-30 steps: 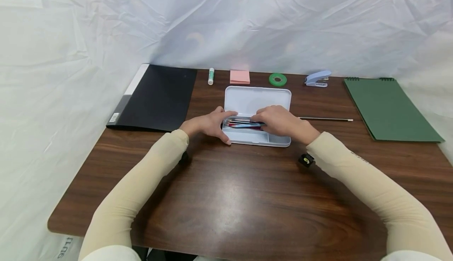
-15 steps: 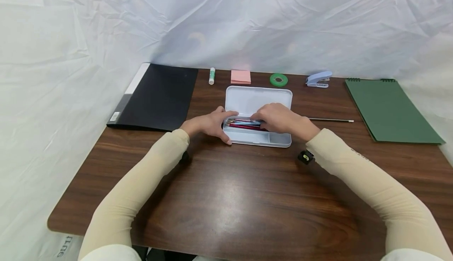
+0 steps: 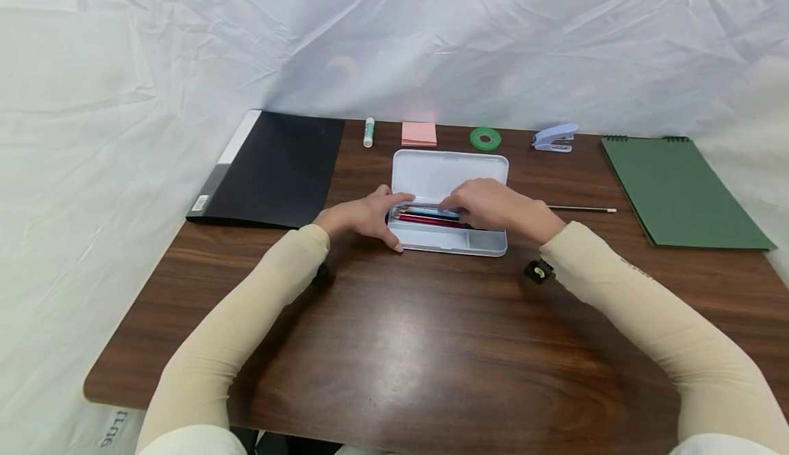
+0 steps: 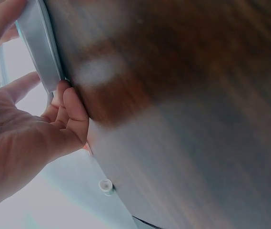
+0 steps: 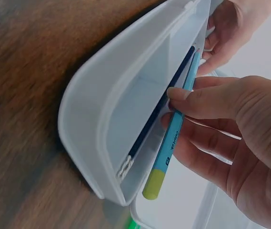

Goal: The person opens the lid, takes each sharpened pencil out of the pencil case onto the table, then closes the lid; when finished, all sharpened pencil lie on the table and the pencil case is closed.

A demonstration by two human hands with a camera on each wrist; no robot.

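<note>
A white pencil case [image 3: 431,238] lies on the table with its lid [image 3: 446,172] raised at the back. My left hand [image 3: 370,216] holds its left end, thumb at the front edge and fingers toward the hinge; in the left wrist view the fingers [image 4: 71,112] curl against the case's corner. Over the case, my right hand [image 3: 487,203] pinches a light-blue pencil [image 5: 171,138] with a yellow-green end. Beneath the thumb runs a dark-blue pencil [image 5: 149,124], its patterned end inside the case. Red pencils [image 3: 428,220] lie in the case, partly hidden by the right hand.
Behind the case stand a glue stick [image 3: 368,133], pink sticky notes [image 3: 419,133], green tape [image 3: 485,139] and a light-blue stapler [image 3: 555,138]. A black folder [image 3: 277,167] lies left, a green spiral pad [image 3: 684,194] right. A thin dark stick [image 3: 582,209] lies between case and pad.
My right hand has shifted slightly right over the case. The light-blue pencil has moved back from the front of the pile, and a red pencil shows more. The left hand stays put.
</note>
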